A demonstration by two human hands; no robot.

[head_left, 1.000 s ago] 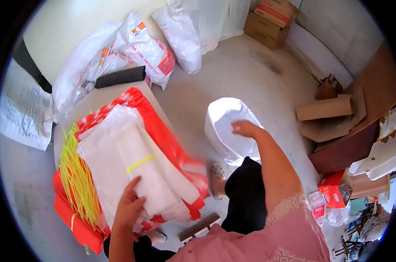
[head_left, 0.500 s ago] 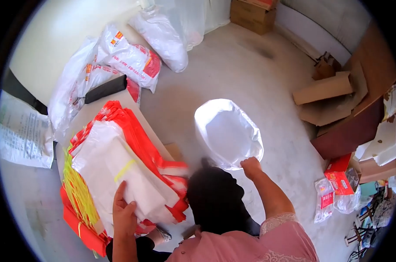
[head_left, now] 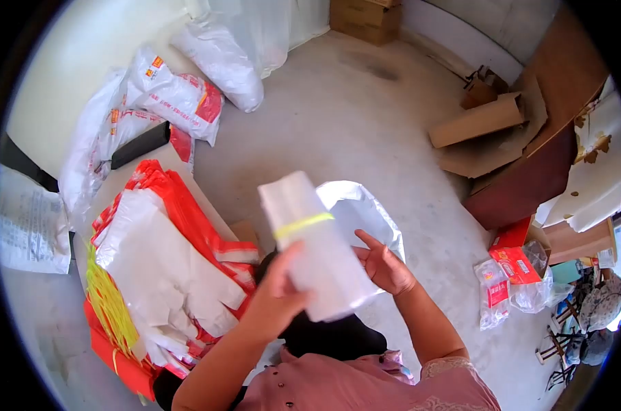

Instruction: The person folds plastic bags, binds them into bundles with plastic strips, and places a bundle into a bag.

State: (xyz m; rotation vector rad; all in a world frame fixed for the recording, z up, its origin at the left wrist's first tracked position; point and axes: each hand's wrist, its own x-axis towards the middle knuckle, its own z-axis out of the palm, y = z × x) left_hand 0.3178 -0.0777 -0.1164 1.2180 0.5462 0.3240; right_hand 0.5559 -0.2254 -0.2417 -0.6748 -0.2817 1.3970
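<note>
1. Bare floor [head_left: 310,123] spread beyond the person's lap, with full sacks [head_left: 232,75] along the wall at left and cardboard [head_left: 485,123] at right.
2. At left, the surface [head_left: 179,168] carried white bags [head_left: 163,250], red bags [head_left: 167,183], yellow ties [head_left: 108,301] and a black roll [head_left: 141,145].
3. Off the surface, above the lap, was the bundle [head_left: 327,264], white, with a yellow band [head_left: 303,225] across it.
4. Its long axis ran away from the body, the far end leaning left.
5. The left hand [head_left: 280,291] was at its left edge, the blurred fingers seemingly gripping it.
6. The right hand [head_left: 387,267] was at its right edge, fingers spread; whether they touched it could not be told.
7. Just beyond, to the right, stood the tub [head_left: 393,229], white-rimmed and open-mouthed; the right hand was nearer to it, and the bundle partly hid its near left side.
8. Open room lay past the tub and to its right; the surface's edge bounded the left.
</note>
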